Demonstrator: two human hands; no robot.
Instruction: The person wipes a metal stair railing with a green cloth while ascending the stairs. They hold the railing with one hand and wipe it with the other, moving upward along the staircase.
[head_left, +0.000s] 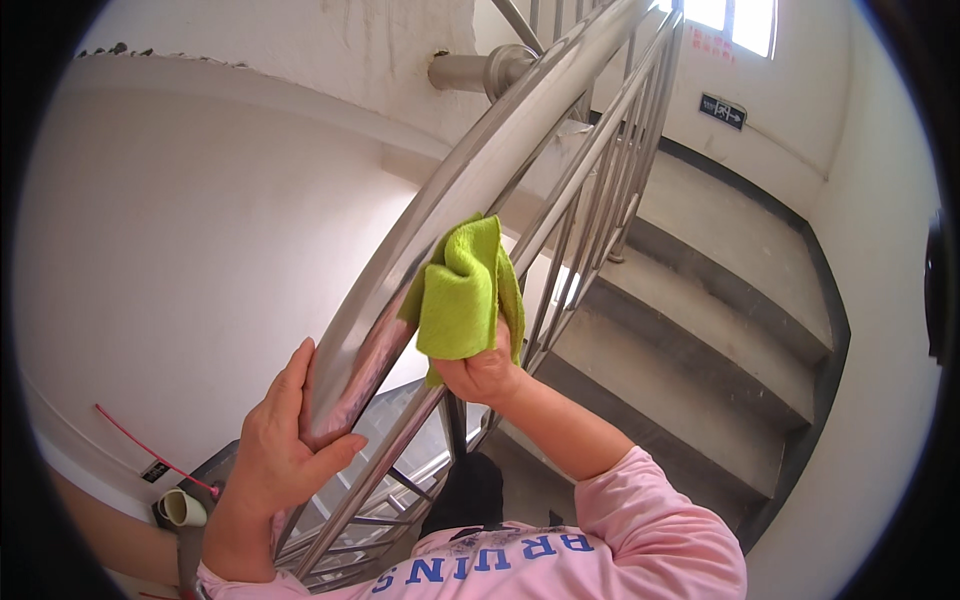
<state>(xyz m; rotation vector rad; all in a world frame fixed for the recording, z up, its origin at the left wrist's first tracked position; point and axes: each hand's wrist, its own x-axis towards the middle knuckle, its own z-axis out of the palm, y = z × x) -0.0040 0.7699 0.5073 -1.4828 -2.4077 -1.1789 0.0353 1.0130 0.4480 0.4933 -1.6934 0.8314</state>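
Observation:
A thick polished metal handrail (450, 180) slopes up and away across the middle of the view. My left hand (281, 435) rests around its near end, fingers on the far side and thumb on the near side. Higher up, my right hand (484, 371) grips a folded lime-green cloth (461, 292). The cloth lies against the side of the handrail and hides part of it, along with some of my right fingers. Below the handrail runs a thinner metal rail (555, 214) with upright metal bars (600, 210).
Concrete steps (675, 337) with dark edges climb on the right beside a white wall (877, 315). An exit sign (722, 111) hangs near a bright window (739, 22). At lower left are a pale bucket (182, 508) and a red stick (150, 450). A metal bracket (480, 73) joins railing and wall.

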